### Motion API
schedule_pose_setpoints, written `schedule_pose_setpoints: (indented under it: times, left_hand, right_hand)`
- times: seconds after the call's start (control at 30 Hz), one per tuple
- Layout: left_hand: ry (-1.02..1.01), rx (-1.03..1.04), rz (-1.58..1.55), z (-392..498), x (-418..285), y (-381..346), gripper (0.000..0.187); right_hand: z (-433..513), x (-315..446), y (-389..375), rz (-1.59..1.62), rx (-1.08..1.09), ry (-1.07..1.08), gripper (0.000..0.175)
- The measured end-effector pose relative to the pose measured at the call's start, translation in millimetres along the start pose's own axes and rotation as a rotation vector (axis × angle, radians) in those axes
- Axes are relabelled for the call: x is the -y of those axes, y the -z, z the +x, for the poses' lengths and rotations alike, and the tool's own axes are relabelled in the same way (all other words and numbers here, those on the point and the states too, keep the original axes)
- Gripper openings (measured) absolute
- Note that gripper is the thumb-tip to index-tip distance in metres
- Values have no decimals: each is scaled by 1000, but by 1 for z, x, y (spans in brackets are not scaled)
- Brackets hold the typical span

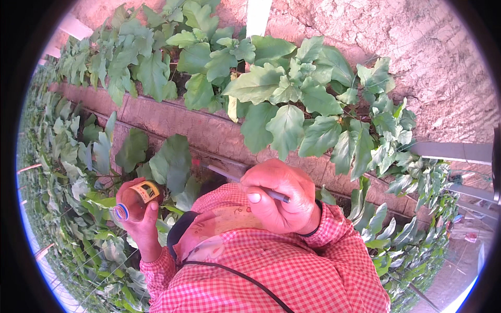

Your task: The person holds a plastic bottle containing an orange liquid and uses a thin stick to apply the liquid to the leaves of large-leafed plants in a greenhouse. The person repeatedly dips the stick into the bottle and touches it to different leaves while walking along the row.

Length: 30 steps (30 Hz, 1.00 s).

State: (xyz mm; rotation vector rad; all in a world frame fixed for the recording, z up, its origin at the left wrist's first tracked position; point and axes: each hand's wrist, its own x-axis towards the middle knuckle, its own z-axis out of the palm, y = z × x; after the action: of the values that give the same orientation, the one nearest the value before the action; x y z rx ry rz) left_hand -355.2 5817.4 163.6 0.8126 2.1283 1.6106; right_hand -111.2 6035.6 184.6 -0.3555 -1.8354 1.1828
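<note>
On the left of the view, my left hand (pixel 145 229) is wrapped around a small bottle (pixel 135 205) of reddish-brown liquid. The bottle is tilted, its uncapped mouth with a blue rim towards me, and a yellow label bearing print wraps its side. In front of my chest, my right hand (pixel 280 199) pinches a slender grey rod (pixel 224 172) between thumb and fingers. The rod's far end is red and blurred, pointing left towards a broad green leaf (pixel 172 160). Whether that red end touches the leaf I cannot tell.
Beyond my hands runs a row of eggplant-like plants (pixel 287 94), with bare soil (pixel 422 47) behind it. A dirt path with thin drip lines (pixel 156 99) passes in front. More foliage (pixel 113 250) crowds both sides. A pale post (pixel 454 151) juts in at the right.
</note>
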Motion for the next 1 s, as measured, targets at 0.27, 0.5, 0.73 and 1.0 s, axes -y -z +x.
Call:
schedule_pose_setpoints:
  times: [0.27,0.5,0.73,1.0]
  left_hand:
    - [69,-87,-15,9,-4,3,90]
    - [106,-202,-139,39,14,45,88]
    - [97,-274,-174,53,48,101,87]
    - [91,-402,-137,45,69,133,91]
  right_hand:
    - [29,-46,-32,69,104,-108,12]
    - [60,-65,-92,-9,200,-242,11]
    - [102,-97,-168,-266,398,-148,16]
    - [153,-169,-240,-505,568,14,17]
